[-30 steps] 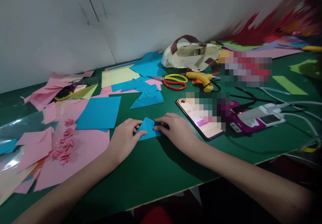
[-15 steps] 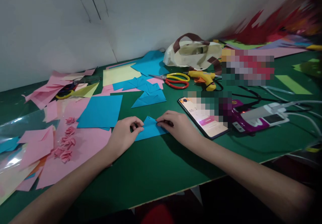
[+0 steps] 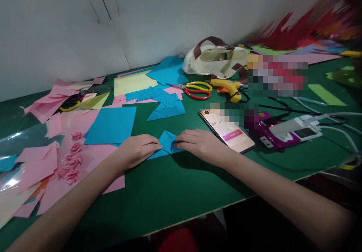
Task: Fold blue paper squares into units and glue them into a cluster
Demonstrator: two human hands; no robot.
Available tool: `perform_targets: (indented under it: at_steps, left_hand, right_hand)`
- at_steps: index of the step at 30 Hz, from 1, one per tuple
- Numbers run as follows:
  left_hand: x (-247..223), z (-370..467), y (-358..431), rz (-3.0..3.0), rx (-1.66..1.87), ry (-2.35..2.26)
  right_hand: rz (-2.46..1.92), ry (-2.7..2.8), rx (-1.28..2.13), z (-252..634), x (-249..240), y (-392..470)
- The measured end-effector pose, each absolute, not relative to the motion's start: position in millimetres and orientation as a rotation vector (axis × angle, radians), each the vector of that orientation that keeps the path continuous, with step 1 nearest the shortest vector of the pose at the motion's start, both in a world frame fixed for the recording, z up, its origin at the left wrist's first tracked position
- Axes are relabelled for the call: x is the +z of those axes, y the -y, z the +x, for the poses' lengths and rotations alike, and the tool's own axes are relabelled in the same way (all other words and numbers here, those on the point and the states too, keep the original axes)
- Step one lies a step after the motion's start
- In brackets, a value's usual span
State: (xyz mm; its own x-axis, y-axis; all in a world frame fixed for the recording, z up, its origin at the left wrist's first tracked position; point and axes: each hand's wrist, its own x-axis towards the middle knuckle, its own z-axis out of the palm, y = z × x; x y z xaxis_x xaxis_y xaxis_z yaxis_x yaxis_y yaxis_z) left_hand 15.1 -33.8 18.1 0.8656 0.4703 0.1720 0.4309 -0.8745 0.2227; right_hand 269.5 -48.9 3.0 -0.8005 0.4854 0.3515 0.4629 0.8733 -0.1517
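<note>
A piece of blue folded paper (image 3: 166, 142) lies on the green table (image 3: 169, 191), a small raised peak at its middle. My left hand (image 3: 140, 148) pinches its left side, and my right hand (image 3: 198, 144) grips the right side, fingers pressed together. The fingers cover both ends of the sheet. Just beyond it rest several folded blue paper pieces (image 3: 169, 109). A stack of blue square sheets (image 3: 111, 125) lies left of my left hand, on pink paper (image 3: 113, 165).
Scissors (image 3: 198, 89) and a yellow glue gun (image 3: 226, 88) lie behind the hands, before a cream bag (image 3: 217, 61). A phone (image 3: 232, 135) and a purple power strip (image 3: 271, 135) with cables sit to the right. Pink paper roses (image 3: 74, 159) are at left.
The blue paper's right part has been folded inward, so a diamond-like peak with a central crease now shows. Both hands have shifted slightly, the left one flattening closer over the paper.
</note>
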Motion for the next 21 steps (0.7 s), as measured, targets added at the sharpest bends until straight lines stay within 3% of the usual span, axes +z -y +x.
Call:
perform_targets:
  at_steps: [7,21]
  left_hand:
    - [14,19,38,2.886,0.403,-0.836]
    - [14,41,47,2.395,0.612,-1.426]
  right_hand:
    - [-0.753,2.585,0.049,269,-4,50]
    - [-1.187,2.054,0.594,252,-9,46]
